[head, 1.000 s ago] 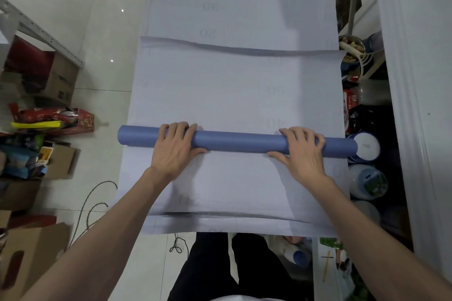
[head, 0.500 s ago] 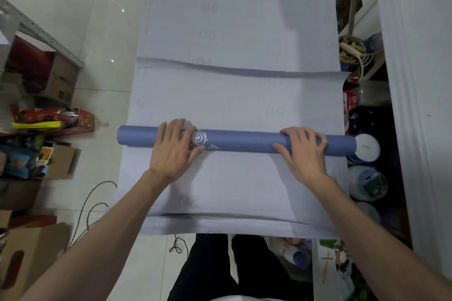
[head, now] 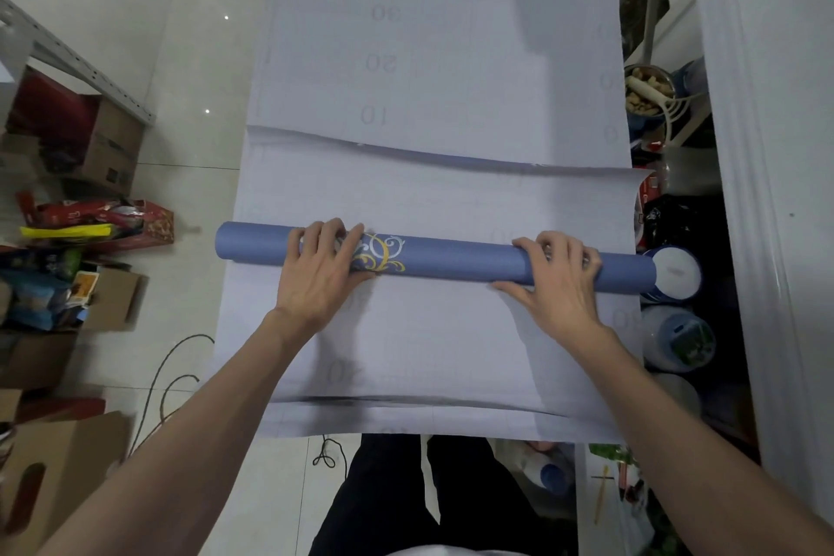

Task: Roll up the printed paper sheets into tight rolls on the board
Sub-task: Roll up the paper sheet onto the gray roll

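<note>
A long blue paper roll (head: 460,260) lies crosswise on the pale sheet (head: 428,203), whose loose far edge curls up a little beyond the roll. A white and yellow swirl print shows on the roll near its left third. My left hand (head: 322,273) is cupped over the roll just left of the print. My right hand (head: 559,273) is cupped over it near the right end. Under the sheet runs the long white board (head: 442,41) with faint grid numbers.
Cardboard boxes (head: 108,144) and red packets (head: 104,221) crowd the floor at left, with a black cable (head: 167,370) near the board's front. Jars and tubs (head: 677,275) stand against the board's right edge beside a white wall (head: 776,149).
The roll has turned under my hands, bringing the swirl print into view on top. The sheet's loose far edge has slid nearer to the roll.
</note>
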The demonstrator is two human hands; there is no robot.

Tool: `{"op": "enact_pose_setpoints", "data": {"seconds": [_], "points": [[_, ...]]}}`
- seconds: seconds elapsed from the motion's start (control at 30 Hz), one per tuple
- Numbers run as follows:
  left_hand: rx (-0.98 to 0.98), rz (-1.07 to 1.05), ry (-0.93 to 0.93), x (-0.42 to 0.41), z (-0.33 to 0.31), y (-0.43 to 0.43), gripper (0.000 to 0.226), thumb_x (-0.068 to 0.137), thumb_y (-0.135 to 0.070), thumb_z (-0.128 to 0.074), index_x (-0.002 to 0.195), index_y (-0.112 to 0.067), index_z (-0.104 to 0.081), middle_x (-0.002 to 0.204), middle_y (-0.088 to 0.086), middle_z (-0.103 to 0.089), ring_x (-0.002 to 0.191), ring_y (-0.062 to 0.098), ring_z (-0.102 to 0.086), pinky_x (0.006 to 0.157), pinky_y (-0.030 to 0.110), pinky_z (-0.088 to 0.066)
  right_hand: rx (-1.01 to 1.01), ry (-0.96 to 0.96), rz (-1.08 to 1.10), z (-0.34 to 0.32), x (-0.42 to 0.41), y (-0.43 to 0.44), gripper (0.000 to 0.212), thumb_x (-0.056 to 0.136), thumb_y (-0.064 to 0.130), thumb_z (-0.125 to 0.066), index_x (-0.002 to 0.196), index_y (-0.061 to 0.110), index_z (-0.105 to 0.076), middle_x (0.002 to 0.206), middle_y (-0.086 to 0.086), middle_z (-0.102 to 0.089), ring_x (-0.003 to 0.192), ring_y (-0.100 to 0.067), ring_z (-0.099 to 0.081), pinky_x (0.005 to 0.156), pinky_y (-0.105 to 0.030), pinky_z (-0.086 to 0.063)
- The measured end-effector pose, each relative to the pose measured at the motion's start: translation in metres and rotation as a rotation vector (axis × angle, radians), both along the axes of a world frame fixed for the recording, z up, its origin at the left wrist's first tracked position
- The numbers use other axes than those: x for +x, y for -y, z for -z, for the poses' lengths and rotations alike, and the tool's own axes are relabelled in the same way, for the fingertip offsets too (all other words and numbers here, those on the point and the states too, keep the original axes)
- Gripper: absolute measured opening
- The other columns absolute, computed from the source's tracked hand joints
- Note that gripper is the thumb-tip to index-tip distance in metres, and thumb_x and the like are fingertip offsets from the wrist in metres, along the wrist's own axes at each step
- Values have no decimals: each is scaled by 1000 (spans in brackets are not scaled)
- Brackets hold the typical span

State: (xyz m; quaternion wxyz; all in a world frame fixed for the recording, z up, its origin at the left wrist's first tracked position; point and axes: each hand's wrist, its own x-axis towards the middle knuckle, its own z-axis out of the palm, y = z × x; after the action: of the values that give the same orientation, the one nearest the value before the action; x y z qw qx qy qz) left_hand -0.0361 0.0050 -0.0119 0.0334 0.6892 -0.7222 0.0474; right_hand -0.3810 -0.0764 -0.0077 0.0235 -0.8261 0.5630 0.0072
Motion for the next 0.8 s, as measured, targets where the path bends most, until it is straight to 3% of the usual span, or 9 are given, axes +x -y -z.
{"op": "enact_pose_setpoints", "data": {"seconds": [0.13,0.23,0.3,0.37,0.47,0.53,0.6,0.7,0.8], "points": [[1,2,-49,1,-3,6,50,99,-55,-37,124,-16,-56,115,7,-61,106,33,-59,106,47,-27,52,81,50,-5,-2,8,66,92,72,-33,131,22,-55,120,-6,-61,118,-28,-49,99,-47,-26],[21,-22,-39,0,-1,6,59,93,-62,-47,130,-17,-55,130,19,-51,119,38,-46,109,53,-24,48,77,37,-2,0,6,70,90,76,-34,130,23,-56,133,-8,-52,124,-29,-44,100,-47,-25],[56,-21,5,-1,-3,8,72,85,-70,-57,132,-16,-54,125,18,-50,110,37,-46,104,52,-28,45,38,29,0,1,7,74,82,78,-48,130,23,-57,129,-9,-49,119,-30,-44,98,-46,-26],[69,-14,24,-2,-7,12,70,84,-66,-63,131,-15,-54,113,12,-54,99,35,-50,99,49,-31,23,7,14,-2,2,9,72,83,78,-45,128,23,-59,121,-6,-53,113,-31,-47,97,-46,-27],[44,11,-32,-1,-7,15,49,96,-54,-51,123,-14,-55,106,7,-62,98,32,-59,104,48,-28,55,86,53,-7,2,13,65,91,71,-38,126,21,-58,118,-5,-61,115,-29,-48,100,-47,-25],[43,2,-75,-1,-5,12,48,97,-55,-43,119,-14,-56,117,9,-61,108,32,-57,110,49,-25,74,105,66,-6,2,13,66,93,71,-30,126,21,-57,125,-5,-58,119,-29,-47,101,-47,-25],[54,-1,-61,-1,-3,11,57,91,-63,-54,122,-15,-56,126,16,-53,113,36,-50,107,52,-28,67,85,49,-3,1,12,71,87,77,-42,129,20,-55,132,-9,-50,121,-32,-45,101,-47,-23],[91,-9,-13,-1,-6,13,62,82,-60,-69,123,-15,-58,114,14,-53,99,35,-49,97,50,-34,79,34,27,-2,2,12,78,75,72,-66,131,18,-57,125,-11,-49,115,-34,-47,99,-49,-27],[106,12,-28,2,-11,19,55,86,-54,-67,118,-11,-58,104,11,-60,90,34,-54,91,43,-33,58,46,33,-9,1,17,66,79,63,-70,125,19,-58,119,-5,-57,115,-30,-49,98,-48,-29]]}}
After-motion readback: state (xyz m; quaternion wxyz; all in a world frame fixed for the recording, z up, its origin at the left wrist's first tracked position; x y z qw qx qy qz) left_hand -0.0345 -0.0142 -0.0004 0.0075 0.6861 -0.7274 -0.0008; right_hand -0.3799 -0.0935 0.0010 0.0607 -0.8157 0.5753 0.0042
